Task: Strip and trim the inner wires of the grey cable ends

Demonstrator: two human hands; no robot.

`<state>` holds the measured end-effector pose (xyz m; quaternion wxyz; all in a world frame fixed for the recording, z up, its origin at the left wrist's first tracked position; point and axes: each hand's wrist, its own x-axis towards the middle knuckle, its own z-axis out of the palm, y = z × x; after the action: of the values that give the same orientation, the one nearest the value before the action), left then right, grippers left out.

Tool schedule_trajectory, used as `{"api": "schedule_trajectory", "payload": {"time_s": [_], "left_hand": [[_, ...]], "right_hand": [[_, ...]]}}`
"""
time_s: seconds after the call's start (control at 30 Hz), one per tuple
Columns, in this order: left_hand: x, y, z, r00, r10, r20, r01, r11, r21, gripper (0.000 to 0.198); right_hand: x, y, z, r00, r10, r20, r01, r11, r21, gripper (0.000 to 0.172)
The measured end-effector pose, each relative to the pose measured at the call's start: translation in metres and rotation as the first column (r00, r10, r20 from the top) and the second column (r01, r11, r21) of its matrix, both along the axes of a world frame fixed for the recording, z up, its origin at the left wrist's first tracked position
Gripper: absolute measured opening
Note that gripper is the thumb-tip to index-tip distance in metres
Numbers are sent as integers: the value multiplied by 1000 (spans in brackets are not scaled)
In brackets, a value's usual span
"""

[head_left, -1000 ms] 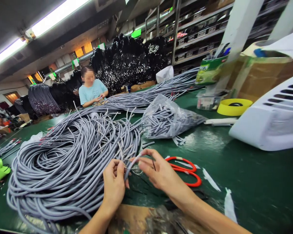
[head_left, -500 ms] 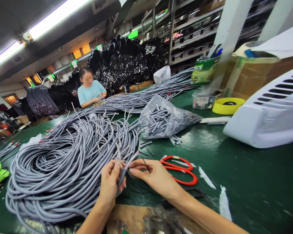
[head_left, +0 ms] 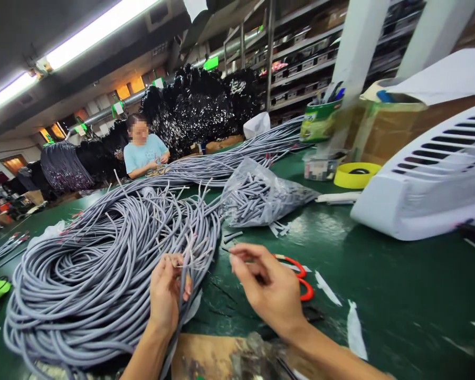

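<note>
In the head view, my left hand (head_left: 164,293) is closed around a grey cable (head_left: 182,279) near its end, with frayed pale strands by the fingers. My right hand (head_left: 275,290) is apart from it to the right, thumb and index finger pinching a thin black piece (head_left: 226,249) whose tip barely shows. Beside and beyond my left hand lies a large coil of grey cables (head_left: 59,301), several with stripped pale ends. Red-handled scissors (head_left: 307,290) lie partly hidden behind my right hand. Thin black bits (head_left: 224,290) are scattered on the green table between my hands.
A clear bag of short grey tube pieces (head_left: 253,198) lies beyond my hands. At the right stand a white slotted housing (head_left: 404,211), a yellow tape roll (head_left: 356,176) and a green pen can (head_left: 319,121). A brown board (head_left: 206,353) lies in front. A co-worker (head_left: 144,153) sits across the table.
My right hand has moved right, away from the cable and my left hand. My left hand has shifted slightly left, still holding the cable. The view has shifted slightly.
</note>
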<state>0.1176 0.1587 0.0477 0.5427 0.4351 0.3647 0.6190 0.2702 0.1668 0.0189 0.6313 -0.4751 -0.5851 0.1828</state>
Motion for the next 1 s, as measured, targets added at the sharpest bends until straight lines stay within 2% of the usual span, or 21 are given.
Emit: {"api": "schedule_trajectory", "payload": {"time_s": [0.1,0.2,0.27,0.37,0.43,0.47,0.53,0.57,0.6,0.63,0.7,0.77,0.8,0.87,1.0], "left_hand": [[5,0,-6,1000,-19,-11,19,1000,-6,38],[8,-1,-9,997,-77,-24,76,997,-28,38],[8,-2,-8,994,-106,-24,105,994,-31,38],[4,-3,-2,995,-100,15,100,995,6,41],[1,-3,2,996,-74,57,72,997,34,42],[-1,-3,4,996,-63,71,60,997,41,42],[-2,-3,5,995,-56,83,53,998,39,41],[-2,-4,6,995,-63,82,61,998,31,40],[-2,-4,5,994,-72,81,70,997,24,40],[-1,-4,5,994,-79,79,78,997,20,40],[0,-5,4,994,-91,66,90,996,20,40],[1,-6,2,994,-103,35,102,994,22,39],[2,-6,1,994,-107,16,107,994,19,39],[2,-6,-1,993,-113,-18,113,994,9,38],[5,-5,-8,989,-106,-99,104,994,-24,41]], "right_hand": [[-7,-9,2,956,193,222,-212,975,66,24],[-10,-9,3,855,307,418,-337,941,-1,28],[-9,-5,1,795,310,522,-313,946,-85,29],[-6,0,-4,679,295,672,-196,955,-222,24],[-4,4,-6,651,283,704,-106,953,-285,21],[-3,5,-7,687,268,675,-74,951,-302,19],[-2,8,-6,841,237,487,-83,945,-317,17],[-2,8,-4,909,254,330,-145,936,-321,17],[-2,8,-1,941,302,154,-243,917,-317,18],[-2,7,2,926,376,-14,-362,881,-304,22],[-3,4,9,815,521,-254,-576,772,-269,32],[-4,0,15,729,588,-351,-680,685,-263,35],[-5,-2,17,718,593,-364,-691,666,-280,34],[-5,-4,18,734,578,-356,-677,660,-326,34],[-5,-2,12,789,504,-352,-612,695,-377,35]]}}
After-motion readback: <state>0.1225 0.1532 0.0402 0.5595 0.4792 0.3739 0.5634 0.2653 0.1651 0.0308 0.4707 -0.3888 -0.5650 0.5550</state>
